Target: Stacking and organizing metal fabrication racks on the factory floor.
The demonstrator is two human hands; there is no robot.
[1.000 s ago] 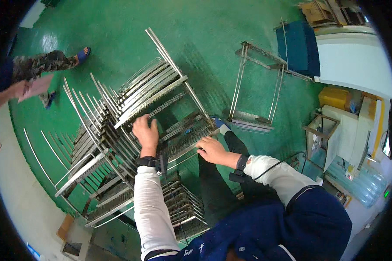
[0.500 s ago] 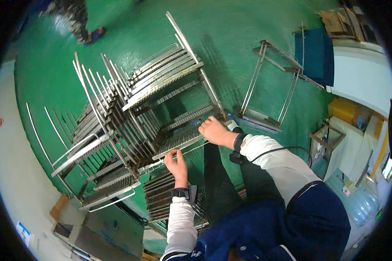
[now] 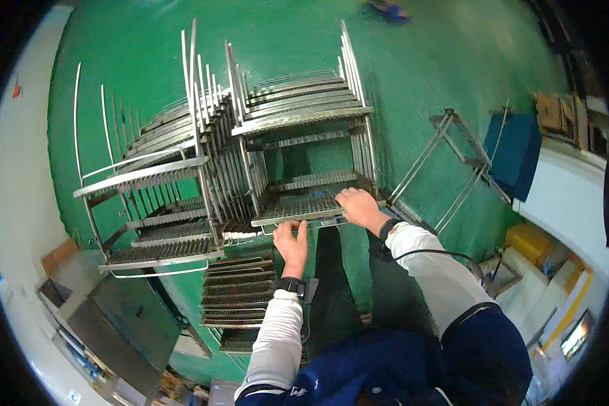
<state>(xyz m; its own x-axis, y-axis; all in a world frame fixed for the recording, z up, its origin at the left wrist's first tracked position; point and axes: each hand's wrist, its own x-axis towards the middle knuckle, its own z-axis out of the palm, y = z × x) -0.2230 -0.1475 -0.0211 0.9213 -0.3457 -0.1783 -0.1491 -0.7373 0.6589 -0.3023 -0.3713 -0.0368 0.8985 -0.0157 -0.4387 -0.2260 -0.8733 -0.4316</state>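
A row of nested metal racks (image 3: pixel 304 122) with slatted shelves and upright tubes stands in front of me. My left hand (image 3: pixel 291 247) has its fingers curled over the front rail of the nearest rack's lower shelf (image 3: pixel 287 203). Farther right along that shelf's front edge, my right hand (image 3: pixel 362 208) grips near the right corner post, its fingers bent over the edge. Undersides of both hands are hidden, so the exact hold of the thumbs does not show.
Another nested row of metal racks (image 3: pixel 159 196) stands close on the left. Beside my left forearm is a low slatted rack (image 3: pixel 237 294). A separate metal frame (image 3: pixel 446 169) stands on the green floor to the right. A grey cabinet (image 3: pixel 125 311) is at lower left, a blue panel (image 3: pixel 514 155) far right.
My view has turned, so the racks now look straighter and lie farther right in the picture. Both hands stay on the same rack's front edge. A person's foot shows at the top.
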